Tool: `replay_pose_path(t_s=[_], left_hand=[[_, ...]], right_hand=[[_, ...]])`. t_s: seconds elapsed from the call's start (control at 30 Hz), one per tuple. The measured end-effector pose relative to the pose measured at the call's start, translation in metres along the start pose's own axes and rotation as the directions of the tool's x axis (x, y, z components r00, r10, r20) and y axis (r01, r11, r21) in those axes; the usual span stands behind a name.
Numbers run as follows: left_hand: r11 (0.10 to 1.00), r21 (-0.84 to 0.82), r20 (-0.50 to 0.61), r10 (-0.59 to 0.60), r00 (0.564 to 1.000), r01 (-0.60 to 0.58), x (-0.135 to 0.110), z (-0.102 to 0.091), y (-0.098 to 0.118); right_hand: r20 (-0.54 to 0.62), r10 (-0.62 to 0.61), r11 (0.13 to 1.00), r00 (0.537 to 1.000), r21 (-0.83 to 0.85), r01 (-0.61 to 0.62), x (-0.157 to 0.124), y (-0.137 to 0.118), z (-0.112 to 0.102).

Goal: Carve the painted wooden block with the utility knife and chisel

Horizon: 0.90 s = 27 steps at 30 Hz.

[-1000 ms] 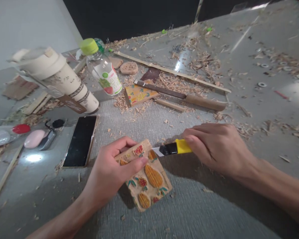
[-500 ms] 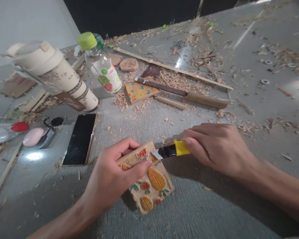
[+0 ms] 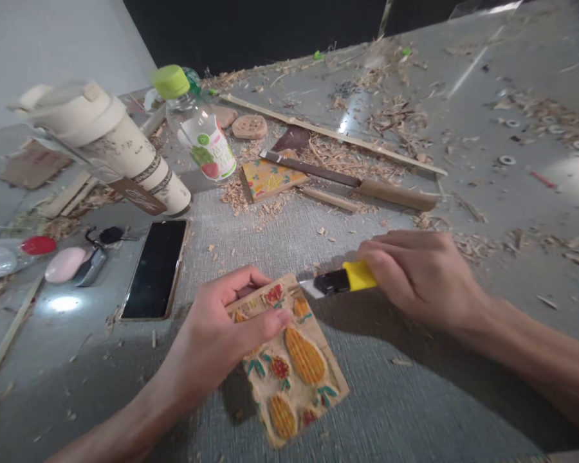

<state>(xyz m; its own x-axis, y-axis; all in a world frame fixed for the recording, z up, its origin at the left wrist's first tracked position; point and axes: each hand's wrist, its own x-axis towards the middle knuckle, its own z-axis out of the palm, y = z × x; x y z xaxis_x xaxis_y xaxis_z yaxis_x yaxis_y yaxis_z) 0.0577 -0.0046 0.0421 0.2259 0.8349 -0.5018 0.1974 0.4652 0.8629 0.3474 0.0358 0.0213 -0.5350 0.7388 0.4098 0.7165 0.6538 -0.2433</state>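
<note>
My left hand [image 3: 226,328] grips a carved wooden block [image 3: 313,399] by its left side, thumb lying across the top face. Raised orange, red and teal fruit and leaf shapes cover that face. In my right hand [image 3: 415,276] is a utility knife [image 3: 359,275] with a yellow handle and black front, fingers wrapped round it. Its short blade points left, with the tip at or just beside the block's upper right edge; I cannot tell whether they touch. The block is tilted above the grey cloth-like mat [image 3: 376,405].
A phone [image 3: 155,270] lies left of my hands. Behind it stand a patterned tumbler [image 3: 135,151] and a green-capped bottle [image 3: 202,138]. Farther back are a painted block [image 3: 273,180], a long file [image 3: 395,194], a thin wooden strip [image 3: 347,136] and scattered wood shavings [image 3: 400,116].
The block has tipped so its carved face shows more fully, its lower edge nearer me. The knife has drawn slightly right and up, its blade off the face.
</note>
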Motion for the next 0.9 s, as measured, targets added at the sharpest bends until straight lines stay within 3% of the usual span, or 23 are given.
replay_pose_path(t_s=[0.1,0.17,0.47,0.73,0.9], left_hand=[[0.999,-0.033,-0.009,0.008,1.0,-0.008,0.006,-0.003,0.0],[1.0,-0.02,-0.017,0.011,1.0,-0.011,0.008,-0.005,0.002],[0.99,0.098,-0.057,0.111,0.992,-0.105,0.012,-0.014,-0.002],[0.953,-0.304,-0.148,-0.036,0.988,-0.01,0.009,0.001,-0.022],[0.95,-0.305,-0.182,0.011,0.983,-0.067,0.011,0.002,-0.027]], right_hand=[[-0.011,0.14,0.989,0.99,0.055,-0.139,-0.001,0.004,0.0],[-0.016,0.168,0.985,0.986,0.046,-0.167,-0.002,0.005,-0.001],[0.082,0.094,0.996,0.992,-0.01,-0.093,-0.002,0.002,0.002],[0.053,0.146,0.988,0.988,0.049,-0.148,-0.007,-0.003,0.005],[0.07,0.106,0.991,0.992,0.069,-0.111,-0.004,-0.005,0.0]])
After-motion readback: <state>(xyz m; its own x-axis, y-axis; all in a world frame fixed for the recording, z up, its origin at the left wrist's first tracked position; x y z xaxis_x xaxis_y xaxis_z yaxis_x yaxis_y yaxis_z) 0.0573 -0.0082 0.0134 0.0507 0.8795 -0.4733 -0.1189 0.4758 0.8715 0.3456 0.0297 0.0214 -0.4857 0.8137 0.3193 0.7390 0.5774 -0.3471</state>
